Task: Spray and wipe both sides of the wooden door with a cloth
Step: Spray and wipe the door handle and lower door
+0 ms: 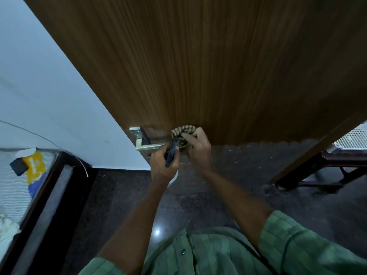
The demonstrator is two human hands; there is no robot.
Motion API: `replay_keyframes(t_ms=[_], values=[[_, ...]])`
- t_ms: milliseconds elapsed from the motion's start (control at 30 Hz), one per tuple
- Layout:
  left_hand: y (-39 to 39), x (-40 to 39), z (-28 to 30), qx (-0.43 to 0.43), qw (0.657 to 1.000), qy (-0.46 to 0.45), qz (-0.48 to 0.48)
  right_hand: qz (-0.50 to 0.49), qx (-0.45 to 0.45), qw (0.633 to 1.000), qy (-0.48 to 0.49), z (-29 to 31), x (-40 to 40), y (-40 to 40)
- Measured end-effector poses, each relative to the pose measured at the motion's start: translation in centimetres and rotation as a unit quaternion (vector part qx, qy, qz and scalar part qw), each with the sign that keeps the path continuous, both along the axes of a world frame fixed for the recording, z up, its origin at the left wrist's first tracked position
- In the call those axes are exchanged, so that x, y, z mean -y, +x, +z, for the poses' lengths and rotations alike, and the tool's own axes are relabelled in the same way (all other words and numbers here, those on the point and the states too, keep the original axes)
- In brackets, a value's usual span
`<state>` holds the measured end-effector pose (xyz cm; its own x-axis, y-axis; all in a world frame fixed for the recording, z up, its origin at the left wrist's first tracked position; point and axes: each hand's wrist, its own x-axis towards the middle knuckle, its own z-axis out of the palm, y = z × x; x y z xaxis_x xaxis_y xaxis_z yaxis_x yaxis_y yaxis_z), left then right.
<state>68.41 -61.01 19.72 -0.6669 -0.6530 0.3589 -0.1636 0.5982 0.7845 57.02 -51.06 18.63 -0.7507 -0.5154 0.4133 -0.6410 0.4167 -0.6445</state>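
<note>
Gripping cloth (183, 135) beside door (198, 66) edge

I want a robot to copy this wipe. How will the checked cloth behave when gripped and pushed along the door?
The checked cloth is bunched in the right hand, so it is probably floppy and will not hold a shape. It looks light: the fingers alone hold it. Pushed along the wooden door, it would likely crumple or fold unless it is kept wadded.

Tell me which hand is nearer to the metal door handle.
Left. The left hand is just below the door handle, holding a dark spray bottle; the right hand holds the cloth further right.
</note>
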Motion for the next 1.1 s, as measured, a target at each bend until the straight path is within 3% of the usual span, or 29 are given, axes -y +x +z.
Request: replay_keyframes(t_ms=[100, 200, 267, 333, 433, 567, 633, 800, 900, 1100], values=[[0.8, 0.0, 0.0, -0.015, 1.0, 0.015, 0.004, 0.046, 0.05, 0.987, 0.142, -1.3, 0.1, 0.4], [1.0, -0.1, -0.2, -0.016, 1.0, 0.019, 0.011, 0.026, 0.053, 0.983, 0.171, -3.6, -0.8, 0.8], [1.1, -0.2, -0.2, -0.015, 0.999, 0.028, 0.031, 0.016, 0.016, 0.991, 0.132, -3.0, 0.0, 0.9], [1.4, -0.3, -0.3, -0.018, 0.999, 0.028, 0.042, 0.022, 0.061, 0.996, 0.055, -1.4, 0.7, 1.0], [1.6, -0.6, -0.3, -0.027, 0.997, 0.032, 0.058, 0.012, 0.049, 0.999, 0.013, -0.5, 1.6, 0.5], [2.2, -1.0, -0.3, -0.024, 0.998, 0.016, 0.058, 0.108, 0.066, 0.983, 0.136, -3.7, 1.7, 0.4], [2.5, -0.7, -0.6, -0.02, 0.998, 0.023, 0.057, 0.073, 0.02, 0.99, 0.121, -3.4, 1.8, 0.7], [3.2, 1.4, -0.9, -0.005, 0.999, 0.02, 0.048, 0.022, -0.074, 0.997, -0.027, 0.6, 3.3, 1.7], [4.6, 2.7, -1.4, 0.007, 1.0, 0.015, 0.017, 0.002, -0.026, 0.999, 0.019, 0.5, 4.0, 2.6], [6.9, 5.3, -1.7, 0.059, 0.998, -0.025, -0.011, -0.08, -0.021, 0.995, -0.054, 2.2, 3.9, 4.7]])
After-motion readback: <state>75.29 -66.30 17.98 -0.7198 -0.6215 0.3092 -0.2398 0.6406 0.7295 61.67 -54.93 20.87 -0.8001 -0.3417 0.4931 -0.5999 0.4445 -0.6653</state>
